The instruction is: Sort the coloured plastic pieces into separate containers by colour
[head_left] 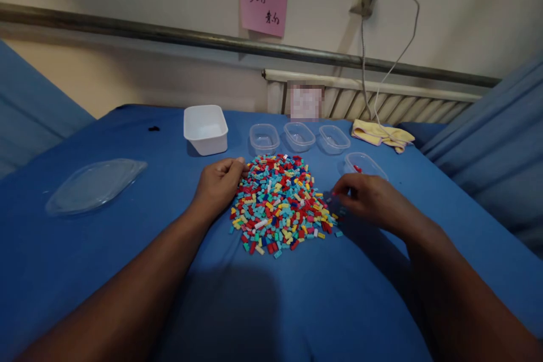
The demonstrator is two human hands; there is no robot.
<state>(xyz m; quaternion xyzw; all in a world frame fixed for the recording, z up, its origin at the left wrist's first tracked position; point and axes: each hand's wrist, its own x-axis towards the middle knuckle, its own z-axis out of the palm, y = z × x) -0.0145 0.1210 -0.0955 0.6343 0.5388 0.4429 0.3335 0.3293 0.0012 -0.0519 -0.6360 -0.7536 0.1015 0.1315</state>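
A wide pile of small toy building bricks (275,198) in red, yellow, light blue, dark blue, white and green lies mid-table. At its left edge rests my left hand (218,184), fingers curled in and thumb pressed toward them; whatever they may hold is hidden. Just right of the pile my right hand (367,195) is raised a little, thumb and forefinger pinched on a small pinkish-red brick (334,194). Behind that hand stands a clear tub (375,167), partly covered by it, with a few red bricks (357,169) inside.
Three clear tubs (299,136) line up behind the pile, beside a white bin (206,144). A clear lid (97,181) lies at left, near a small dark object (154,129). A yellow cloth (377,134) sits back right under a hanging cable (392,68). A radiator (339,99) borders the back.
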